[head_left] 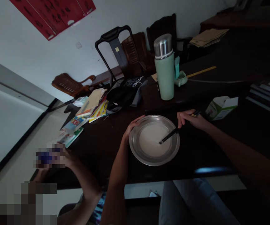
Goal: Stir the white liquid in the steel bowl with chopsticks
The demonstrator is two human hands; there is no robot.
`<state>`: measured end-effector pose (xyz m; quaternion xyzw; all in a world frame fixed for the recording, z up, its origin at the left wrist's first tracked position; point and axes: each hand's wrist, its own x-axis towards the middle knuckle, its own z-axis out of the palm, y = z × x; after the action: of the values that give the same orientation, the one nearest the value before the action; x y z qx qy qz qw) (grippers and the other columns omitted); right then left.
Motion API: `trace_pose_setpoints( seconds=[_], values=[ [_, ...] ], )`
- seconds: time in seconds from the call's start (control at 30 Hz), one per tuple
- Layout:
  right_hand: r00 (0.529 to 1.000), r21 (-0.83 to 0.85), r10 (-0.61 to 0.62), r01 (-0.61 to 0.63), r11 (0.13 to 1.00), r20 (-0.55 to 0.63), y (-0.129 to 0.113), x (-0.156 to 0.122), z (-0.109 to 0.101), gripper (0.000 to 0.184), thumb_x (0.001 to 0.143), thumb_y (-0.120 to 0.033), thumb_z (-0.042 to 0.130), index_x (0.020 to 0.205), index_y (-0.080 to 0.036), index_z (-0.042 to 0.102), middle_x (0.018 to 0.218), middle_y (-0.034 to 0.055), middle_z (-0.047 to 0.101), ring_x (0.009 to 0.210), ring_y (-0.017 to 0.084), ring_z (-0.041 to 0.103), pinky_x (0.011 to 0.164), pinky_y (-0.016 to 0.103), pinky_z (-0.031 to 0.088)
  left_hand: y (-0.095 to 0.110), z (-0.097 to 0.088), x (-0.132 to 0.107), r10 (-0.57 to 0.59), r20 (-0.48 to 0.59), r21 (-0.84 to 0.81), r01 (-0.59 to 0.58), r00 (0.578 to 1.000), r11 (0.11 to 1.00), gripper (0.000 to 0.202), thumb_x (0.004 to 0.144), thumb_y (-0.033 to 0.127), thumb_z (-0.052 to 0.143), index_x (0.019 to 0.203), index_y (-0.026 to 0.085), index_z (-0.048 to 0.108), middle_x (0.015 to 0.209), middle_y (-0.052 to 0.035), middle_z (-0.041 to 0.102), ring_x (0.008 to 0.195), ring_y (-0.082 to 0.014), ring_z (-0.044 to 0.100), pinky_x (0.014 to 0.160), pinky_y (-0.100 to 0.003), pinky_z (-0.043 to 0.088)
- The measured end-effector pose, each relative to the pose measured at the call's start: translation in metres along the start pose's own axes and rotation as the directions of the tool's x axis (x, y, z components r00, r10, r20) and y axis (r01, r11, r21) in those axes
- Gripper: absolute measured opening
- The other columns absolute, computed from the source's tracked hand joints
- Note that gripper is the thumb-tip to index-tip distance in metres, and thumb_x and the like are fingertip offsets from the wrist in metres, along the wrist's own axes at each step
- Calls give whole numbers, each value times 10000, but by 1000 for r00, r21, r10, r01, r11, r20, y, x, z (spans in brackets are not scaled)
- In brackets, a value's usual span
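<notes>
The plate (pixel 153 161), a round one of shiny metal, lies flat on the dark desk (pixel 97 147) near its front edge, straight ahead of the person. A pool of pale white liquid (pixel 149 139) fills its middle and leaves the rim bare all round.

The left hand (pixel 133 124) is at the far left of the rim, fingers curled over the edge, holding the plate there. The right hand (pixel 189 119) hovers just past the far right of the rim, closed around a pair of dark chopsticks (pixel 171 135). They slant down and to the left, with their tips in the white liquid near the middle of the plate.

Behind the plate stands an upright pale green flask (pixel 164 78) with a steel cap, well apart from it. To the right of the right hand lies a small white and green box (pixel 220 107), open at one end. A black bag (pixel 125 92) sits on the desk left of the flask, and further left is a loose heap of books (pixel 88 112) and booklets. A long wooden ruler (pixel 201 72) lies far back on the right.

At the lower left another person's arm (pixel 78 175) reaches towards the desk's edge; what that hand holds is blurred. A wooden chair (pixel 70 84) stands by the wall.
</notes>
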<state>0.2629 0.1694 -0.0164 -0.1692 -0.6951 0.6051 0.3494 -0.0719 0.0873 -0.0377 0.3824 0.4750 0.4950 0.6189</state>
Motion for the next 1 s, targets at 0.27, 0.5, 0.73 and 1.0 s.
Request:
trace_pose_setpoints(
  seconds=[0.27, 0.5, 0.73, 1.0],
  values=[
    [999, -125, 19, -15, 992, 28, 1, 1, 9, 412, 919, -513, 601, 656, -201, 652, 776, 59, 769, 767, 205, 700, 764, 343, 495, 0, 0, 0, 14, -2, 19, -14, 1000, 1000, 620, 643, 233, 709, 1254, 134, 701, 1332, -132, 673, 1340, -377, 527, 1173, -469, 322],
    [999, 15, 28, -28, 999, 45, 2, -1, 3, 495, 936, -535, 566, 565, -209, 606, 634, 51, 731, 644, 203, 666, 701, 359, 503, 0, 0, 0, 10, -2, 15, -10, 1000, 1000, 616, 640, 235, 710, 1249, 145, 704, 1309, -120, 689, 1314, -368, 554, 1162, -474, 336],
    [997, -85, 72, -70, 994, 24, -2, 1, 9, 422, 899, -541, 616, 647, -204, 648, 756, 47, 768, 757, 207, 712, 769, 345, 510, 1, 1, 0, 4, -16, 8, -4, 1000, 1000, 604, 616, 247, 735, 1212, 150, 727, 1304, -119, 692, 1310, -366, 555, 1156, -455, 347],
    [994, 6, 72, -72, 997, 78, -5, -1, 7, 496, 914, -562, 585, 572, -204, 613, 649, 50, 740, 647, 199, 676, 712, 356, 518, 0, -1, 0, 5, 4, 21, -5, 1000, 1000, 599, 646, 235, 712, 1239, 151, 711, 1329, -107, 679, 1356, -375, 509, 1179, -466, 310]
  ],
)
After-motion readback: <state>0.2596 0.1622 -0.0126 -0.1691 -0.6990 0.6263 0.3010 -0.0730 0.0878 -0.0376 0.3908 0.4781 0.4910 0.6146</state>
